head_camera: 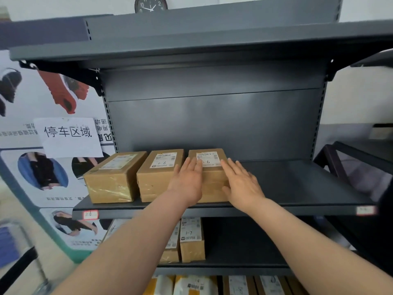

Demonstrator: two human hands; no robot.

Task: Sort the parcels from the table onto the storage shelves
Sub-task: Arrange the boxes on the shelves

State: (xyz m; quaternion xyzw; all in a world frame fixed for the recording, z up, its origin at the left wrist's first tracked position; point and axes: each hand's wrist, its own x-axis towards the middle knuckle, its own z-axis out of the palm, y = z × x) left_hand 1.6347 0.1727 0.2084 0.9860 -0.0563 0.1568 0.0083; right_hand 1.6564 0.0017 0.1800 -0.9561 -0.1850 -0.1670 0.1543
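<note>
Three brown cardboard parcels with white labels stand in a row on the left part of a dark grey shelf (297,188). The rightmost parcel (212,177) lies between my two hands. My left hand (188,182) rests flat on its left side and top, fingers straight. My right hand (242,184) lies flat against its right side, fingers straight and spread. The middle parcel (157,175) touches it on the left, and the left parcel (114,177) stands a little apart, angled.
The shelf's right half is bare, with a label tag (364,210) at its front edge. The shelf below holds upright parcels (192,239); more parcels (195,285) sit lower. An overhead shelf (212,39) hangs close above. Posters (53,135) cover the left wall.
</note>
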